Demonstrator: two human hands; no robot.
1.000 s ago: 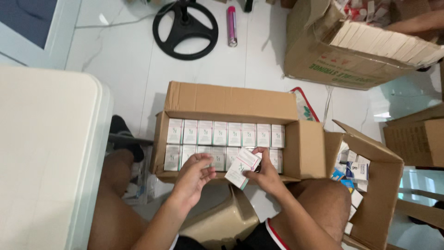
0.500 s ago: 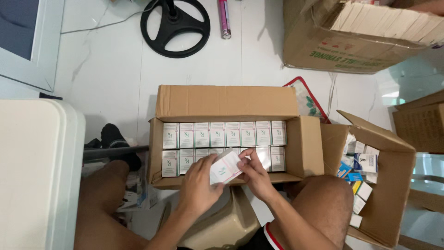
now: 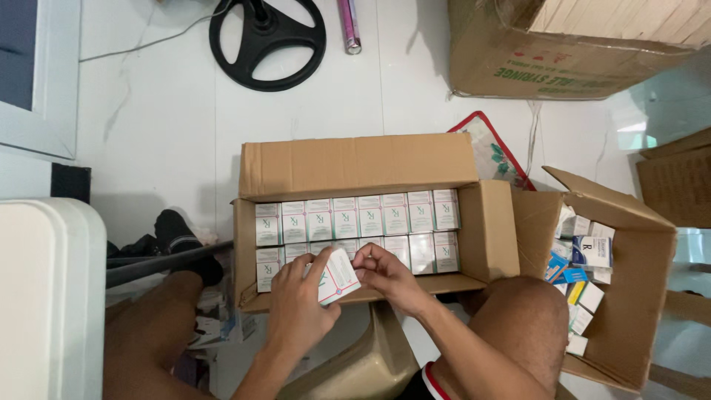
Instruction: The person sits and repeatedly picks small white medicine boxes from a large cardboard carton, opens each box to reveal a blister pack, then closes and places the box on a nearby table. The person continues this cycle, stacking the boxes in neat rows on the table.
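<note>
So, starting closest in: the person is sitting on a beige plastic stool (image 3: 363, 363) with bare knees on either side, and both hands are up on one small white box (image 3: 337, 275) with a red edge and green print. The left hand (image 3: 300, 304) is wrapped round its near-left side, fingers curled over the top face, so it's carrying most of it. The right hand (image 3: 385, 272) pinches the box's right end with its fingertips, looks like it's picking at the flap there, though the exact finger contact is too small to make out. The box sits tilted, long axis running roughly from lower left up to the right, right over the near edge of the open cardboard carton (image 3: 355, 159). Both hands are on it, but the left is the one under and behind it, the right just at the tip. Just past the hands, the carton holds two neat rows of matching white boxes (image 3: 355, 216) standing upright, packed touching each other. To the right, a second open carton (image 3: 629, 296) holds a loose jumble of mixed boxes (image 3: 581, 259). Farther out on the white floor there's a black round base (image 3: 266, 41), a pink tube (image 3: 348, 26), and a big brown carton (image 3: 578, 52) top right.
</note>
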